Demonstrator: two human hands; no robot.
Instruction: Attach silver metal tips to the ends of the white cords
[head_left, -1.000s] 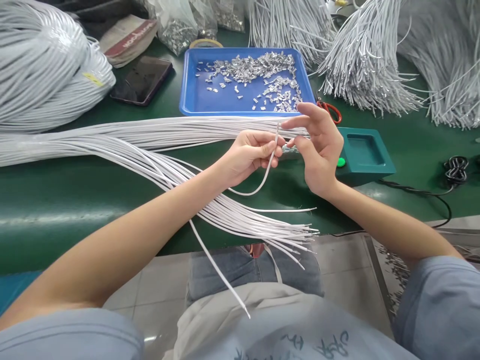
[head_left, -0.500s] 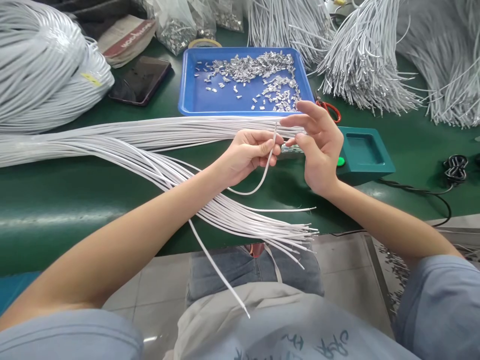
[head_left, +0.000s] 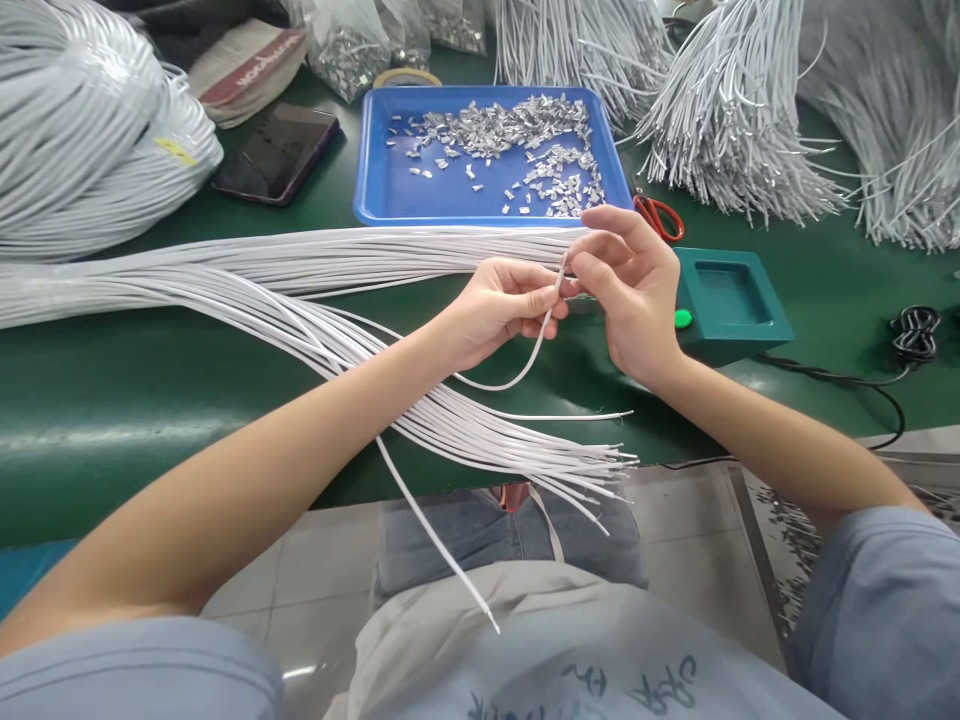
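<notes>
In the head view, the right hand (head_left: 634, 290) has closed in since a moment ago: its fingers, then spread and a little apart from the thin white cord (head_left: 541, 330), now pinch at the cord's upturned tip right against the left hand (head_left: 499, 305), which grips the cord just below, so the two hands meet over the green bench (head_left: 135, 400); whether a small metal clip sits between the fingers cannot be told. The blue plastic tray of small silver metal clips (head_left: 390, 190) lies just beyond the hands, the teal box with a green button (head_left: 731, 305) is near the right hand, and the loose fan of white cords (head_left: 450, 420) overhangs the bench's near edge, leaving open room mainly toward the lap.

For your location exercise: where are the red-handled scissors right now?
In the head view, the red-handled scissors lie on the table right of the blue tray, behind the right hand.
</notes>
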